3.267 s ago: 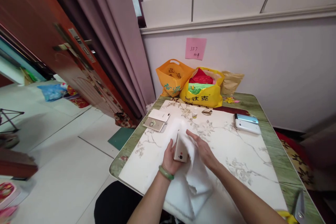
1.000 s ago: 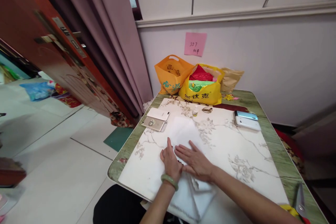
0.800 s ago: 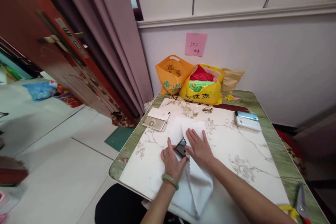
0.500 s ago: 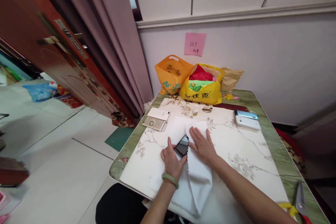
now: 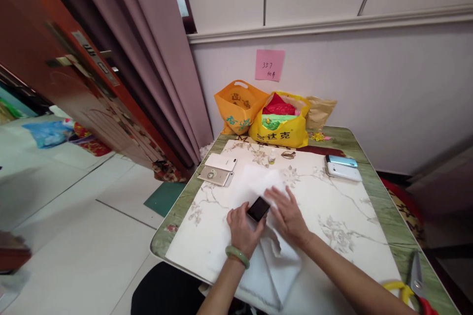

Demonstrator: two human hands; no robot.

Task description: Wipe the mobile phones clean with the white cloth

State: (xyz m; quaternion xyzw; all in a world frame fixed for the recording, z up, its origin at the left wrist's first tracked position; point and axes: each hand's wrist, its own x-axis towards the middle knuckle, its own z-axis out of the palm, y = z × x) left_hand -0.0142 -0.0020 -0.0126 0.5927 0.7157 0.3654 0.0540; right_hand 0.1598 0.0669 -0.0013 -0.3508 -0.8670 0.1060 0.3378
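Observation:
My left hand (image 5: pixel 244 230), a green bangle at its wrist, grips the edges of a small dark phone (image 5: pixel 258 208) between thumb and fingers. The phone's dark screen faces up. Under it lies a white cloth (image 5: pixel 275 268), with one part folded toward the table's near edge. My right hand (image 5: pixel 290 216) is just right of the phone, above the cloth. Its fingers are stretched out and a little blurred; nothing shows in its grasp.
Two phones, one white (image 5: pixel 220 162) and one gold (image 5: pixel 214 175), lie on the left; a blue phone (image 5: pixel 342 161) and a white phone (image 5: pixel 344 172) lie on the right. Orange (image 5: pixel 240 106) and yellow (image 5: pixel 279 134) bags stand behind. Scissors (image 5: pixel 416 280) lie at the right front.
The cloth's jagged edge, which lay against the phone under my right hand, has moved off it and down toward me. My right hand has lifted slightly. My left hand still holds the phone.

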